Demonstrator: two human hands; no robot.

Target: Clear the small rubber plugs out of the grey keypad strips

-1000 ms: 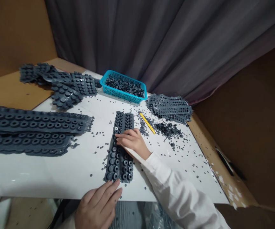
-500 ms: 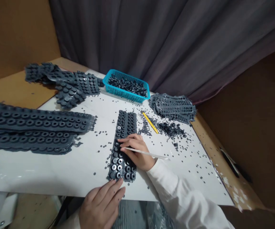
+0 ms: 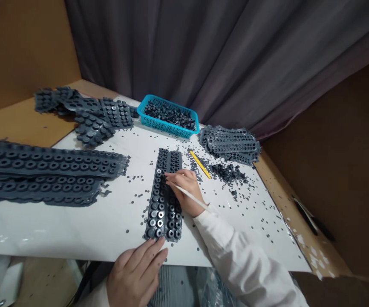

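A dark grey rubber sheet point(image 3: 154, 194) with rows of round, ring-topped parts lies lengthwise before me on the white table. My right hand point(image 3: 186, 192) is closed around a thin white stick point(image 3: 189, 195), whose tip end is at the fingers over the sheet's middle. Its exact tool type and the tip itself are not clear. My left hand point(image 3: 136, 270) lies with fingers stretched out, the fingertips at the sheet's near edge. Small dark discs are scattered on both sides of the sheet.
Stacked ring-topped sheets point(image 3: 44, 164) lie at left, with a heap of more sheets point(image 3: 96, 115) behind. At the back stands a blue basket point(image 3: 168, 127) of small dark parts. A yellow strip point(image 3: 200, 164), dark scraps point(image 3: 231, 174) and perforated sheets point(image 3: 231, 143) lie at right.
My right hand has moved away from me along the sheet, and the white stick now slants more steeply. My left hand stays at the near edge.
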